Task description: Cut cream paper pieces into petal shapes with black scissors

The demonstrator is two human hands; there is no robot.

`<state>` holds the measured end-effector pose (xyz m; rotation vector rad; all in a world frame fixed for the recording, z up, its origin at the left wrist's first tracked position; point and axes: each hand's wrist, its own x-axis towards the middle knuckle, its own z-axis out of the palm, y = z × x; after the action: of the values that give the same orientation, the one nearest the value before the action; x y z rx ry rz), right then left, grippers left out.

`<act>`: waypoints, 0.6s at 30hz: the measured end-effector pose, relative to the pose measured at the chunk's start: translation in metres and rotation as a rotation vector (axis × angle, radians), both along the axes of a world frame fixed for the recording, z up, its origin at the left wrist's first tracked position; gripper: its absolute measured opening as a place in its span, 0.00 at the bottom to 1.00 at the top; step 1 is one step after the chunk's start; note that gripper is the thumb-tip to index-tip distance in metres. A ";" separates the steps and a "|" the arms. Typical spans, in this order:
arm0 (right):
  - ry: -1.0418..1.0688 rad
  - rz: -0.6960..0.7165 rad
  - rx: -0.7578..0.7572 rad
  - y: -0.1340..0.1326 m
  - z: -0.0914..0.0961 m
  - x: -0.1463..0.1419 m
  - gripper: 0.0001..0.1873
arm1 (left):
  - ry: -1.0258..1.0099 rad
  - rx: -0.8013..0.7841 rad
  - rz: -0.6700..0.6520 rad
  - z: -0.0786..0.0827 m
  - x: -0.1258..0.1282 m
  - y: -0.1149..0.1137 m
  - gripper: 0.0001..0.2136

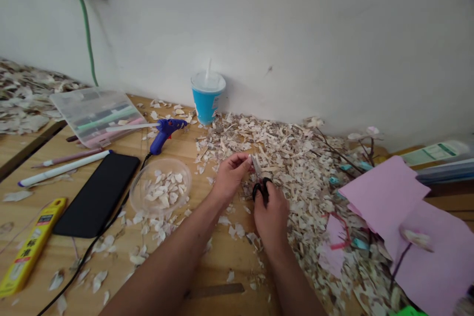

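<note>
My right hand (272, 210) grips the black handles of a pair of scissors (256, 167), its fingers in the loops. The blades point up and away, close to the fingertips of my left hand (232, 173). Thumb and fingers of that hand are pinched together at the blades; a small pale bit seems to sit there, too small to name. Around and beyond both hands lies a wide heap of dry, pale flakes (292, 158). To the left a round clear plastic bowl (134, 196) holds several larger pale flakes.
A blue glue gun (163, 134), a black phone (97, 195), pens (66, 168), a yellow box (33, 247) and a clear case (79, 113) lie at left. A blue cup (206, 103) stands by the wall. Pink paper (385, 197) and twigs (335, 150) are at right.
</note>
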<state>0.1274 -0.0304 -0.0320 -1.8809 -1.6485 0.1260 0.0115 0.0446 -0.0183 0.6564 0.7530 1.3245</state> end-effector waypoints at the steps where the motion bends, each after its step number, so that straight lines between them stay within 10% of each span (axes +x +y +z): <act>1: 0.002 0.001 -0.002 0.000 0.000 0.000 0.17 | 0.010 0.003 0.002 0.001 -0.001 0.000 0.13; 18: 0.011 -0.010 -0.022 0.000 -0.002 0.000 0.18 | 0.110 0.037 0.011 0.008 -0.003 0.000 0.14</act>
<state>0.1274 -0.0299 -0.0336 -1.9013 -1.6363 0.1507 0.0083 0.0444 -0.0100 0.7604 0.8239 1.3233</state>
